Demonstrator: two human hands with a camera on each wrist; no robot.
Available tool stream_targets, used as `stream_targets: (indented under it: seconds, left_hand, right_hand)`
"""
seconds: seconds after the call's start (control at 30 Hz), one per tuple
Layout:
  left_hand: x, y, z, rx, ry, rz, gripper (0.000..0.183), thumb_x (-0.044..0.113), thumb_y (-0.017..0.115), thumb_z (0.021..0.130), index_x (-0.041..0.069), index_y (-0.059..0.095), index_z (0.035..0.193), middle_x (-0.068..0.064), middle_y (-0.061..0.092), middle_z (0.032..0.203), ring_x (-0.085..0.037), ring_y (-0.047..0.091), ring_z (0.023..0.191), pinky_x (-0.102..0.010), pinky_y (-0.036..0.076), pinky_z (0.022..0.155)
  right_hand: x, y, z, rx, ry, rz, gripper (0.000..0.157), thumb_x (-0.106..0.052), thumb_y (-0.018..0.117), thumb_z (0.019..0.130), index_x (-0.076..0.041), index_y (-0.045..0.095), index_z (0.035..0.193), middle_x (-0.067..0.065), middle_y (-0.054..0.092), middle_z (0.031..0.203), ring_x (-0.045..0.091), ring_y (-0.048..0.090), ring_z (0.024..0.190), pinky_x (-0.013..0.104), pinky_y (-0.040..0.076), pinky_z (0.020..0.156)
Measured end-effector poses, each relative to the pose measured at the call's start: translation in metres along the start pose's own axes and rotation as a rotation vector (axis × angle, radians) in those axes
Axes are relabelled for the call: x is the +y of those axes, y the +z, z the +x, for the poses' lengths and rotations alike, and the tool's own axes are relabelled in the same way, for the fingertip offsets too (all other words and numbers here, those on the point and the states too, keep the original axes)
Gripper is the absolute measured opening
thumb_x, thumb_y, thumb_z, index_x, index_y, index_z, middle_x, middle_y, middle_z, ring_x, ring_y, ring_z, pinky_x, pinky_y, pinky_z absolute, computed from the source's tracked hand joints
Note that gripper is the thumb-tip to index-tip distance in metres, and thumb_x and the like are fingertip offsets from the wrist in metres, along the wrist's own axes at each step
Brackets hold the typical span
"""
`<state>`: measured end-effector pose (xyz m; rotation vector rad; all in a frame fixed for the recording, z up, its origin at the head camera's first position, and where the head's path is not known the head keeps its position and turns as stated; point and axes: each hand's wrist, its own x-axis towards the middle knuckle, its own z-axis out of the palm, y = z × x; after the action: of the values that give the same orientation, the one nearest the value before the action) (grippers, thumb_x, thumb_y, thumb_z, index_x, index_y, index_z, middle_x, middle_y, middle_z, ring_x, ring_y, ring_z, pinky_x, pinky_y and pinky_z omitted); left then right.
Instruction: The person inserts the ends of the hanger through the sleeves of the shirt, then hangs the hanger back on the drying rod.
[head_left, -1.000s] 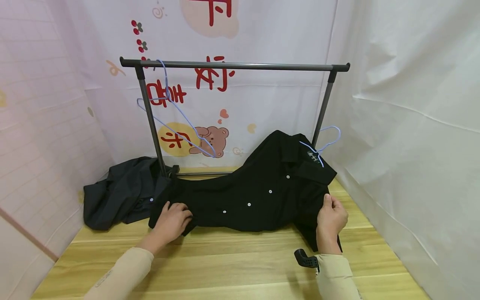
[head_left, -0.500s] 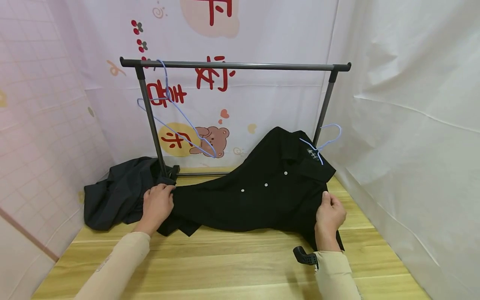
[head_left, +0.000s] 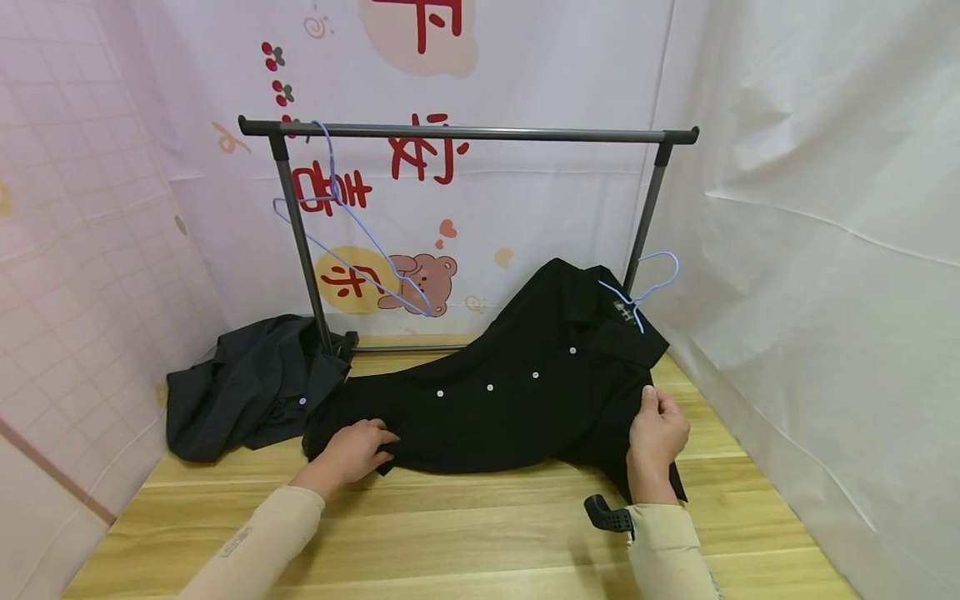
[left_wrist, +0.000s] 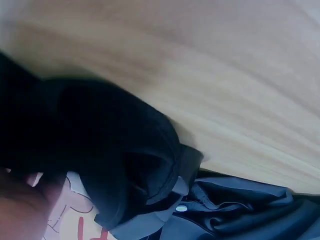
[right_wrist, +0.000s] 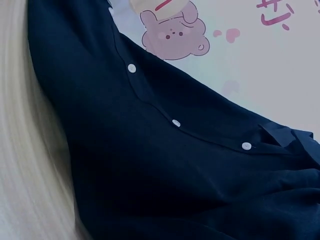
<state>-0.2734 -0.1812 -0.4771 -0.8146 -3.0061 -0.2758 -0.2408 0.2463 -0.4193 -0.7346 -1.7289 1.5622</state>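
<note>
A black shirt [head_left: 480, 425] with white buttons lies stretched sideways across the table, its collar end raised at the right. From the neck opening pokes the hook of a light blue hanger [head_left: 665, 283]; the rest of that hanger is hidden inside. My right hand [head_left: 658, 429] pinches the shirt's edge below the collar between thumb and fingers. Over the hem end at the left, my left hand [head_left: 356, 450] rests on the cloth with its fingers extended. The left wrist view shows the hem [left_wrist: 145, 150] hanging in loose folds.
A dark crumpled garment [head_left: 247, 387] lies at the left, touching the rack's foot. Behind the shirt stands a grey clothes rack [head_left: 480, 132], with a bare light blue hanger [head_left: 360, 223] on its bar. Wooden tabletop [head_left: 465, 533] shows in front.
My left hand first moved left and up to the hem, then came back right and toward me. The shirt's lower front and buttons shifted with it. My right hand keeps its pinch, nearly still.
</note>
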Motion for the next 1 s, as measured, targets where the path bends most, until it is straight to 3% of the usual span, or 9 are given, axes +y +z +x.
stream_targets:
  seconds: [0.07,0.17,0.3,0.4,0.5,0.67,0.77,0.83,1.0]
  left_hand:
    - [-0.001,0.001,0.001,-0.007,0.001,-0.021,0.022,0.03,0.073,0.091,0.014,0.077,0.105,-0.001,0.064,0.097,-0.022,0.063,0.088,-0.042,0.054,0.077]
    - [-0.004,-0.007,0.006,0.005,-0.084,-0.106,0.029,0.047,0.067,0.092,0.02,0.078,0.09,0.008,0.062,0.083,-0.013,0.059,0.074,-0.036,0.051,0.068]
    - [-0.016,-0.029,0.015,0.121,-0.217,-0.182,0.042,0.052,0.058,0.097,0.017,0.073,0.08,0.004,0.056,0.069,-0.014,0.052,0.061,-0.035,0.043,0.057]
    - [-0.031,-0.048,0.02,0.273,-0.313,-0.193,0.043,0.047,0.054,0.101,0.01,0.074,0.092,-0.005,0.061,0.076,-0.022,0.057,0.065,-0.04,0.045,0.057]
    - [-0.045,-0.069,0.026,0.391,-0.429,-0.259,0.048,0.046,0.049,0.103,0.005,0.07,0.113,-0.013,0.066,0.094,-0.03,0.062,0.077,-0.046,0.049,0.065]
    - [-0.061,-0.104,0.042,0.5,-0.574,-0.415,0.063,0.047,0.042,0.104,-0.003,0.044,0.144,-0.027,0.055,0.127,-0.045,0.056,0.11,-0.058,0.045,0.087]
    - [-0.069,-0.122,0.053,0.549,-0.609,-0.505,0.071,0.046,0.04,0.105,-0.002,0.023,0.155,-0.031,0.039,0.146,-0.049,0.041,0.13,-0.061,0.035,0.104]
    - [-0.073,-0.132,0.06,0.574,-0.609,-0.546,0.071,0.043,0.038,0.105,-0.002,0.017,0.156,-0.032,0.035,0.149,-0.048,0.037,0.134,-0.06,0.031,0.108]
    - [-0.079,-0.146,0.071,0.604,-0.62,-0.522,0.053,0.031,0.039,0.107,-0.007,0.038,0.145,-0.031,0.052,0.133,-0.046,0.05,0.118,-0.057,0.039,0.099]
  right_hand:
    - [0.0,0.0,0.0,0.004,-0.004,-0.003,0.037,-0.028,0.058,0.101,0.006,0.071,0.111,0.015,0.065,0.112,0.011,0.052,0.092,0.022,0.039,0.078]
    - [0.002,0.0,0.001,0.02,-0.012,-0.007,0.036,-0.027,0.058,0.101,0.005,0.072,0.11,0.015,0.066,0.111,0.011,0.053,0.091,0.021,0.039,0.078]
    - [0.003,0.0,0.001,0.034,-0.021,-0.017,0.035,-0.026,0.06,0.101,0.005,0.072,0.109,0.015,0.066,0.109,0.011,0.053,0.09,0.021,0.039,0.078]
    - [0.003,-0.001,0.002,0.032,-0.021,-0.019,0.036,-0.026,0.06,0.101,0.006,0.072,0.109,0.016,0.066,0.109,0.01,0.053,0.089,0.021,0.039,0.077]
    - [0.003,-0.001,0.002,0.03,-0.022,-0.021,0.036,-0.027,0.059,0.101,0.006,0.072,0.111,0.016,0.066,0.111,0.01,0.053,0.09,0.021,0.039,0.078]
    - [0.002,0.0,0.003,0.025,-0.033,-0.038,0.037,-0.029,0.058,0.101,0.005,0.072,0.112,0.017,0.067,0.112,0.014,0.054,0.093,0.022,0.04,0.079]
    - [0.0,0.0,0.004,0.02,-0.052,-0.056,0.038,-0.029,0.058,0.101,0.005,0.072,0.111,0.018,0.067,0.111,0.02,0.055,0.096,0.024,0.04,0.079]
    - [-0.002,0.001,0.006,0.01,-0.073,-0.066,0.038,-0.028,0.057,0.102,0.006,0.071,0.111,0.02,0.066,0.11,0.024,0.056,0.097,0.028,0.041,0.081]
    - [-0.015,0.0,0.02,-0.018,-0.173,-0.129,0.037,-0.027,0.056,0.102,0.007,0.07,0.107,0.024,0.067,0.108,0.033,0.058,0.099,0.04,0.042,0.086]
